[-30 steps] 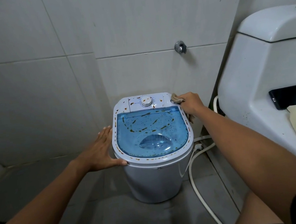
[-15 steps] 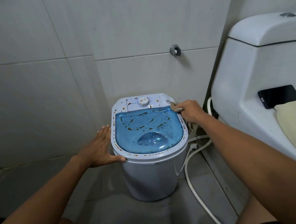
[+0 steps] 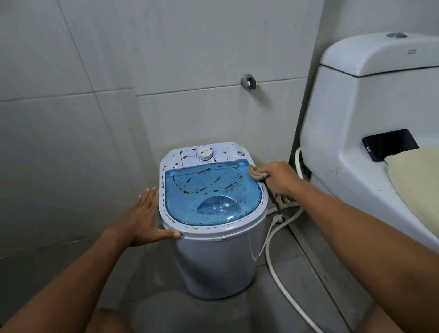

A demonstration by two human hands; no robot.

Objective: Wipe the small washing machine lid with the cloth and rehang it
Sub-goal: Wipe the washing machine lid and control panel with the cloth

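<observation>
Tiled bathroom | one washing machine (image 3: 218,250) | one cloth (image 3: 256,173) | two hands

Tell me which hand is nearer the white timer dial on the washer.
Right. The right hand with the cloth is at the lid's back right edge, below-right of the dial; the left hand rests on the front-left rim.

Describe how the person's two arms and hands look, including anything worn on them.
Both arms are bare from the hands back to the frame's edge. The left hand and the right hand wear no gloves, and I can see no rings, watch or bracelet on either wrist. The only clothing in view is dark fabric at the bottom edge, near the legs and beside the right upper arm.
</observation>
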